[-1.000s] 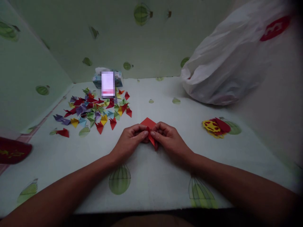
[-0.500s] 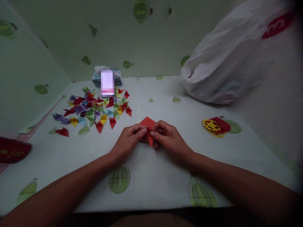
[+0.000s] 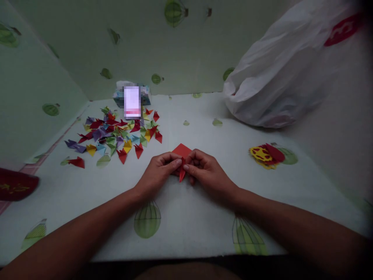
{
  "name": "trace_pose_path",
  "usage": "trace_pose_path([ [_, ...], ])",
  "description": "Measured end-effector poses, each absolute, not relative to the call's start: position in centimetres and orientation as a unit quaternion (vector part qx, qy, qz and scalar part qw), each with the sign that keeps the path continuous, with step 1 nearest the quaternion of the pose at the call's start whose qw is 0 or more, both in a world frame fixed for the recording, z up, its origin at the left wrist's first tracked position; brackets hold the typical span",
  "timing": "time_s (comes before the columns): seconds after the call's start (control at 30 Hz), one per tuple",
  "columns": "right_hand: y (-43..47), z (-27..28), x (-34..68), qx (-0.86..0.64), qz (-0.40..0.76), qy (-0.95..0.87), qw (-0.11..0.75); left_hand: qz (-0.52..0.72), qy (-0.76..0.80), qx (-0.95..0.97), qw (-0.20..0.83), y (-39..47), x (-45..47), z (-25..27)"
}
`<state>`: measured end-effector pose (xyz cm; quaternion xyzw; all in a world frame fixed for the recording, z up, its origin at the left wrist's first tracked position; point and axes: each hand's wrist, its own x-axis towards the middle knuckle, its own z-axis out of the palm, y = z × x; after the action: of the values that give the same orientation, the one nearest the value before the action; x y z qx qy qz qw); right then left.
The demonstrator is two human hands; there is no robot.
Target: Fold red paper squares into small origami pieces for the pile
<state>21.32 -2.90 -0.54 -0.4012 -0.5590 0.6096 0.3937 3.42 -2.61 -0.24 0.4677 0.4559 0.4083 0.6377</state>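
Between my hands, at the middle of the table, is a small folded piece of red paper, its narrow point hanging toward me. My left hand pinches it from the left with thumb and fingers. From the right, my right hand pinches it too, fingers curled and thumb on the fold. Part of the fold is hidden by my fingers. Just beyond the fingertips lies a flat orange-red paper sheet, its lower part covered by my hands. Several folded paper cranes in many colours are heaped at the back left.
A lit phone, pixelated, stands before a tissue pack. A big white plastic bag fills the back right. Yellow and red cut-out shapes lie at right. A dark red object sits at the left edge.
The point of the folded red paper has swung a little to the left between my fingers. My hands have hardly moved.
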Motion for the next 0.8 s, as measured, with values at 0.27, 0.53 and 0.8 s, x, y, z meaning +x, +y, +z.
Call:
trace_pose_path([
  [0.27,-2.9,-0.3,21.4,-0.402,0.609,-0.565,0.385,0.400,0.470,0.505,0.604,-2.7,3.5,0.6],
  [0.53,-3.0,-0.2,21.4,-0.404,0.605,-0.571,0.381,0.387,0.485,0.568,0.541,-2.9,3.4,0.9],
  [0.8,-3.1,-0.2,21.4,-0.408,0.604,-0.572,0.376,0.375,0.500,0.597,0.503,-2.9,3.4,0.9],
])
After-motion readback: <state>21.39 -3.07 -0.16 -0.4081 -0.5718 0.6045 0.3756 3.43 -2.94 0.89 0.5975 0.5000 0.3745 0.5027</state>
